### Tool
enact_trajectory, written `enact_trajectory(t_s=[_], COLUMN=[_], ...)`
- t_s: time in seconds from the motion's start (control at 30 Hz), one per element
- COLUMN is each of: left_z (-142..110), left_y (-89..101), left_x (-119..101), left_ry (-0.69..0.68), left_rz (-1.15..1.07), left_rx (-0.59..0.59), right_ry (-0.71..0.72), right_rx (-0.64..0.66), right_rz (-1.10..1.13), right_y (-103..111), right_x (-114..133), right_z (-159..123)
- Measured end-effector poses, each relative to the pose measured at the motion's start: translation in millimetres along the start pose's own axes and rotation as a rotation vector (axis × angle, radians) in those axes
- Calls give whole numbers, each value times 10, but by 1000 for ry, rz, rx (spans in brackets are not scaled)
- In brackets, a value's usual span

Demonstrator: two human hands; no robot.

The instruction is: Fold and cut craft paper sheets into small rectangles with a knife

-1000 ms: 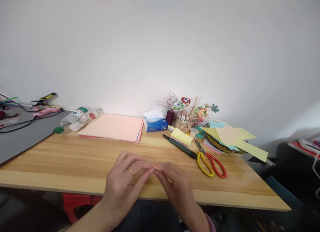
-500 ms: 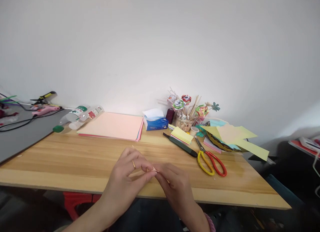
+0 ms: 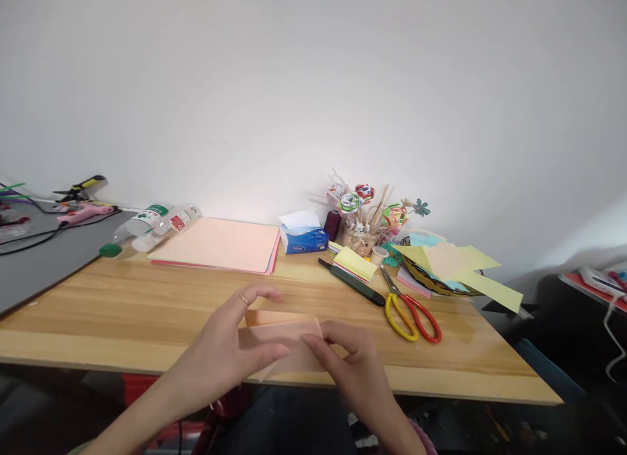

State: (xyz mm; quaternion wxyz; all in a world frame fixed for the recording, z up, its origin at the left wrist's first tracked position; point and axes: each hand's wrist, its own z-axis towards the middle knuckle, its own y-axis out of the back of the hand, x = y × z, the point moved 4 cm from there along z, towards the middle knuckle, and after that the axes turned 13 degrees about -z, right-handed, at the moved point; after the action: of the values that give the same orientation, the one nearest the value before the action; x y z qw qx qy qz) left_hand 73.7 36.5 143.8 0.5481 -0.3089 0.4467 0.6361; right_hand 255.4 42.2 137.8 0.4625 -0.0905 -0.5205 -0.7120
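Note:
Over the front edge of the wooden table [image 3: 147,311], both my hands hold a small peach sheet of paper [image 3: 289,341]. My left hand [image 3: 230,341] grips its left side, thumb on the front and fingers curled behind; a ring shows on one finger. My right hand [image 3: 355,363] pinches the sheet's right edge between thumb and fingertips. The paper faces me, spread flat between the two hands.
A stack of pink paper [image 3: 218,245], a tissue box [image 3: 304,236], a pot of paper flowers [image 3: 365,217], a black cutter [image 3: 351,282], yellow-and-red scissors [image 3: 409,308] and loose yellow sheets [image 3: 460,266] lie behind. Bottles [image 3: 157,223] and a glue gun [image 3: 83,213] sit far left.
The paper was a thin folded strip pinched between my fingertips; now it is opened into a flat sheet, and my hands have moved apart.

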Motion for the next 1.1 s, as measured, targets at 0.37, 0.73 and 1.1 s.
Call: enact_trajectory(t_s=[0.37, 0.73, 1.1], left_z=[22, -52, -71], left_y=[-63, -14, 71], left_x=[73, -2, -75], left_ry=[280, 255, 166], left_rz=[-246, -420, -336], left_rx=[-51, -187, -212], right_ry=[-185, -95, -51], right_rx=[-229, -329, -313], right_rz=[229, 151, 128], right_y=[153, 308, 396], right_x=[-84, -83, -39], right_z=[54, -31, -35])
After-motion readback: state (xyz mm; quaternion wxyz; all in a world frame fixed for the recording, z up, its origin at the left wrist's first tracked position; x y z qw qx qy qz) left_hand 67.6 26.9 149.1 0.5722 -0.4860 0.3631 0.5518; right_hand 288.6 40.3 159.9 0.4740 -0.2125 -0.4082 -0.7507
